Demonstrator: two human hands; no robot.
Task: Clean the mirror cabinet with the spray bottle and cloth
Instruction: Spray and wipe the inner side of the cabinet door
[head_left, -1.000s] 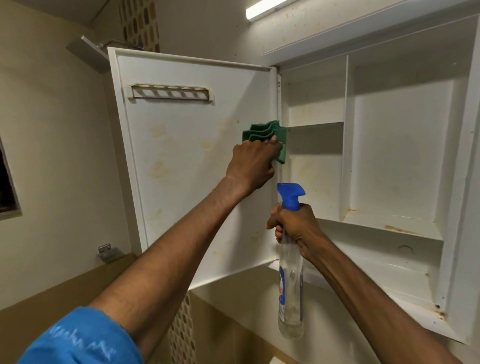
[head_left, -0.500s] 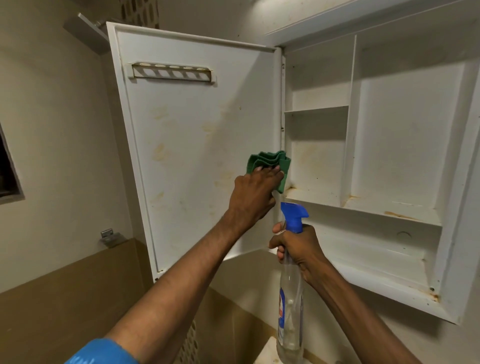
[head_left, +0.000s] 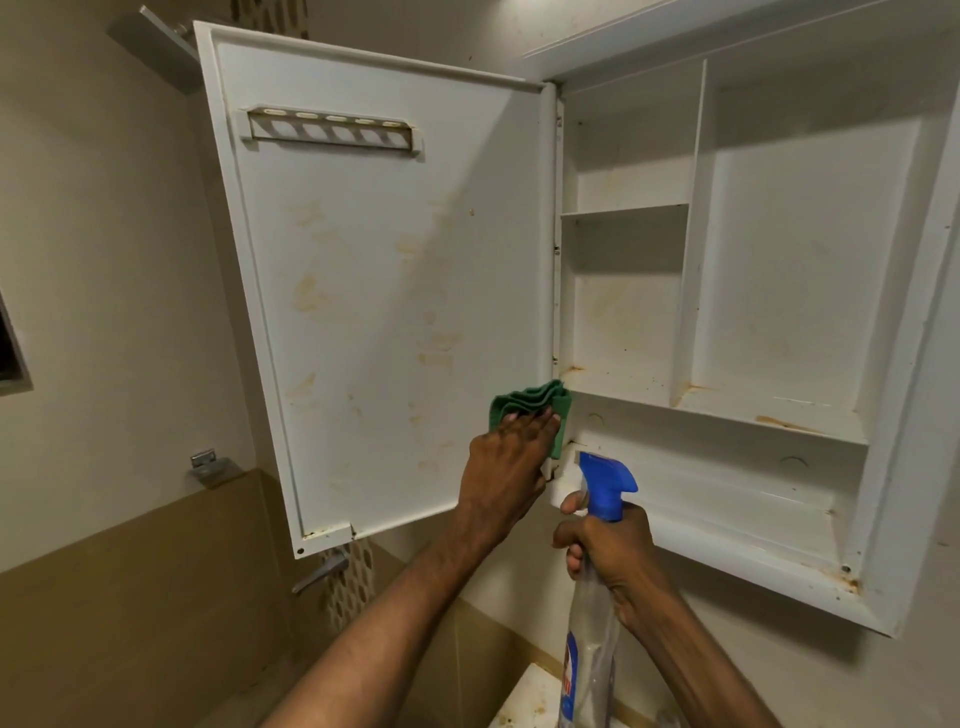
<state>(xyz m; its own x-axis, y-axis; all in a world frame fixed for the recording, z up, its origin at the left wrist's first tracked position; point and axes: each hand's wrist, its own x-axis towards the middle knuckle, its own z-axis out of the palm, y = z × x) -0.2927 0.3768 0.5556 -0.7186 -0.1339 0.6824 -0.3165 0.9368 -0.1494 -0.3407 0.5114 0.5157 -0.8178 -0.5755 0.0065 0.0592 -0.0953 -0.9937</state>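
The white mirror cabinet hangs open on the wall, its shelves bare and rust-stained. Its door swings out to the left, the inner face marked with yellowish stains. My left hand presses a folded green cloth flat against the door's lower right part, close to the hinge edge, fingers laid straight over it. My right hand grips the neck of a clear spray bottle with a blue trigger head, held upright just below the cabinet's bottom shelf.
A slotted holder rail sits near the top of the door. A metal bracket sticks out of the left wall above the brown tiles. A metal lever handle shows below the door's lower corner.
My left hand has slid the green cloth down the door along the hinge side, from mid-height to near the bottom. My right hand with the bottle stays below it.
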